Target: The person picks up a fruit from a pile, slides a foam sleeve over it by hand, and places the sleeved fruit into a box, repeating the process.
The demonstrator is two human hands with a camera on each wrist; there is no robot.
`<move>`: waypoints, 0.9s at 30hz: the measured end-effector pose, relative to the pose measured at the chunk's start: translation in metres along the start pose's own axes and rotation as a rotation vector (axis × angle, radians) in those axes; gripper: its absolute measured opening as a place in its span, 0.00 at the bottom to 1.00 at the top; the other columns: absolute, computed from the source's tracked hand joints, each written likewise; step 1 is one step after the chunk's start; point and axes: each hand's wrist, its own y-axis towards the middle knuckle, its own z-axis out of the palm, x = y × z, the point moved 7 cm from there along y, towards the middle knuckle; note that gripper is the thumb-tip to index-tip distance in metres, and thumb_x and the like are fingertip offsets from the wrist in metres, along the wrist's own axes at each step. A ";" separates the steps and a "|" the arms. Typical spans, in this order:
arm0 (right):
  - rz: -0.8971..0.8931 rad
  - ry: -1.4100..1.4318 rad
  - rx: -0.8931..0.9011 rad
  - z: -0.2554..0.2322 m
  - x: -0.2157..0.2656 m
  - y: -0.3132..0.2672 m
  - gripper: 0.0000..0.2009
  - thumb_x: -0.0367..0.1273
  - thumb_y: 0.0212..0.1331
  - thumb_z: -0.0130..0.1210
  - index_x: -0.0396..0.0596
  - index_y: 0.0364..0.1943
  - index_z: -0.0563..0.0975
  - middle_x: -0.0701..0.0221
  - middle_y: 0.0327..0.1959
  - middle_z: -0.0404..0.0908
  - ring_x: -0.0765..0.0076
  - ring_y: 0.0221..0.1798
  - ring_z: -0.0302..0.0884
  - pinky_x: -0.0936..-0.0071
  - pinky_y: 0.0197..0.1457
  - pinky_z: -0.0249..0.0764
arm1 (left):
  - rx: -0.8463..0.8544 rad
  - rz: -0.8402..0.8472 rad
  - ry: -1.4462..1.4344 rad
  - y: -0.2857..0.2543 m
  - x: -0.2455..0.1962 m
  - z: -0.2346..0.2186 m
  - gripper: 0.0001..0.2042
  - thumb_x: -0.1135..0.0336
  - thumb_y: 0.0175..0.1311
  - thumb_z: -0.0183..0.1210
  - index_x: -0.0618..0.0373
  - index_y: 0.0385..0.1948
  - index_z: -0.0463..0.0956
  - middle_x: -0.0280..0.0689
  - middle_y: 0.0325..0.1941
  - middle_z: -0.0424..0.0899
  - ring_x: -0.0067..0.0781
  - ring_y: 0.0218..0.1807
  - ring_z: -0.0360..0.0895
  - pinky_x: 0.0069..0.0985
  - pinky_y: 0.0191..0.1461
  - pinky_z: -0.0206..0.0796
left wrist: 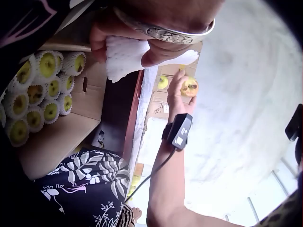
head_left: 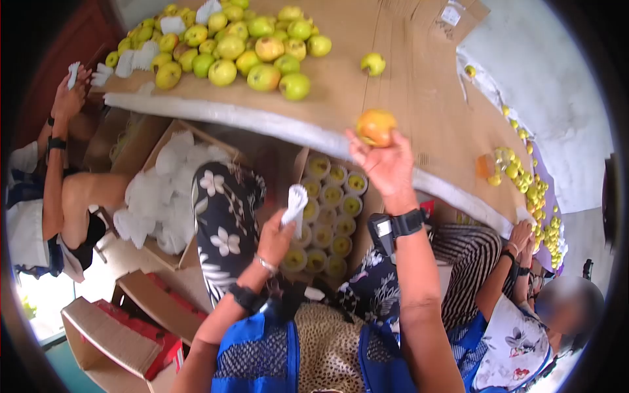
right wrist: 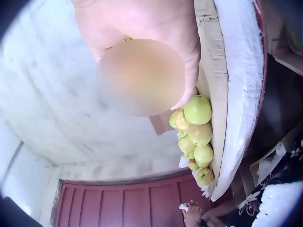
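My right hand (head_left: 388, 164) holds a yellow-orange apple (head_left: 376, 128) by its fingers and thumb, raised over the front edge of the cardboard-covered table (head_left: 419, 92). The left wrist view shows brown marks on that apple (left wrist: 190, 87); in the right wrist view it is blurred out. Lower and nearer my lap, my left hand (head_left: 275, 239) pinches a white foam net sleeve (head_left: 296, 204), bunched at its upper end. Seen from the left wrist, the sleeve (left wrist: 124, 57) hangs between thumb and fingers. A lone green apple (head_left: 373, 64) lies on the table beyond my right hand.
A heap of yellow-green apples (head_left: 229, 49) covers the table's far left. Below the edge stands a carton (head_left: 365, 226) of sleeved apples in rows. Left of my knee, a box holds white foam sleeves (head_left: 167, 187). People sit at left and right (head_left: 504, 327); open cartons (head_left: 108, 334) stand lower left.
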 end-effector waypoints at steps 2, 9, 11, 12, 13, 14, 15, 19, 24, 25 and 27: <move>-0.039 -0.006 -0.003 -0.008 0.016 -0.037 0.28 0.40 0.53 0.55 0.43 0.56 0.62 0.56 0.56 0.64 0.41 0.61 0.58 0.51 0.56 0.67 | -0.151 -0.050 -0.193 -0.004 -0.003 -0.013 0.14 0.76 0.59 0.49 0.63 0.48 0.69 0.32 0.40 0.76 0.20 0.42 0.70 0.20 0.47 0.63; -0.202 -0.235 -0.145 -0.053 0.046 -0.121 0.26 0.38 0.52 0.57 0.45 0.55 0.64 0.59 0.52 0.70 0.52 0.52 0.69 0.61 0.51 0.69 | -0.308 0.099 -0.530 -0.004 -0.019 -0.045 0.16 0.81 0.56 0.50 0.61 0.48 0.66 0.35 0.46 0.74 0.25 0.46 0.72 0.23 0.52 0.64; -0.179 -0.125 -0.194 -0.063 0.029 -0.131 0.25 0.40 0.52 0.56 0.45 0.53 0.66 0.60 0.50 0.72 0.54 0.48 0.71 0.66 0.47 0.69 | -0.256 0.098 -0.345 -0.002 -0.001 -0.043 0.15 0.82 0.52 0.53 0.60 0.43 0.68 0.34 0.42 0.74 0.23 0.43 0.72 0.21 0.49 0.64; -0.121 -0.049 -0.168 -0.065 0.011 -0.136 0.24 0.40 0.53 0.56 0.45 0.53 0.66 0.62 0.49 0.73 0.57 0.47 0.72 0.67 0.46 0.70 | -0.220 0.101 -0.164 -0.001 0.020 -0.040 0.14 0.82 0.51 0.55 0.59 0.41 0.69 0.32 0.39 0.74 0.22 0.41 0.72 0.21 0.47 0.65; -0.064 0.041 -0.126 -0.066 -0.009 -0.137 0.24 0.41 0.53 0.55 0.46 0.52 0.67 0.63 0.48 0.74 0.59 0.46 0.73 0.68 0.45 0.70 | -0.190 0.115 0.031 0.001 0.019 -0.042 0.13 0.82 0.49 0.56 0.58 0.38 0.71 0.31 0.37 0.74 0.21 0.39 0.72 0.20 0.45 0.65; -0.024 0.061 -0.113 -0.066 -0.020 -0.136 0.23 0.41 0.53 0.55 0.45 0.51 0.67 0.63 0.47 0.74 0.60 0.45 0.73 0.67 0.45 0.71 | -0.240 0.209 0.125 -0.003 0.015 -0.040 0.12 0.80 0.46 0.60 0.58 0.33 0.71 0.29 0.32 0.72 0.18 0.36 0.69 0.18 0.42 0.64; 0.020 0.079 -0.102 -0.066 -0.031 -0.135 0.23 0.41 0.53 0.55 0.45 0.51 0.67 0.63 0.46 0.75 0.60 0.44 0.74 0.67 0.45 0.71 | -0.273 0.163 -0.003 -0.005 0.012 -0.042 0.11 0.80 0.45 0.60 0.57 0.31 0.72 0.31 0.29 0.73 0.23 0.33 0.72 0.20 0.39 0.65; 0.140 -0.060 -0.184 -0.049 -0.075 -0.146 0.30 0.46 0.52 0.56 0.45 0.56 0.64 0.60 0.52 0.71 0.52 0.56 0.67 0.59 0.54 0.67 | -0.221 0.279 0.416 -0.016 -0.038 -0.020 0.09 0.81 0.41 0.57 0.57 0.27 0.74 0.33 0.28 0.75 0.24 0.31 0.73 0.20 0.37 0.64; 0.297 0.083 -0.219 -0.039 -0.104 -0.157 0.29 0.47 0.49 0.59 0.52 0.54 0.66 0.68 0.52 0.72 0.59 0.56 0.66 0.58 0.58 0.59 | -0.202 0.283 0.433 -0.019 -0.044 -0.012 0.10 0.80 0.39 0.57 0.57 0.26 0.74 0.34 0.28 0.75 0.30 0.32 0.74 0.22 0.38 0.65; 0.311 0.080 -0.219 -0.041 -0.109 -0.158 0.30 0.48 0.49 0.58 0.53 0.55 0.65 0.68 0.53 0.70 0.57 0.57 0.65 0.55 0.58 0.58 | -0.191 0.313 0.472 -0.019 -0.047 -0.009 0.10 0.80 0.39 0.57 0.56 0.26 0.74 0.34 0.28 0.75 0.32 0.33 0.74 0.23 0.38 0.65; 0.335 0.071 -0.218 -0.049 -0.118 -0.156 0.31 0.49 0.49 0.58 0.53 0.56 0.64 0.66 0.57 0.67 0.52 0.59 0.63 0.50 0.60 0.56 | -0.166 0.377 0.548 -0.019 -0.052 -0.003 0.11 0.80 0.39 0.57 0.56 0.27 0.74 0.34 0.28 0.75 0.34 0.34 0.74 0.25 0.39 0.65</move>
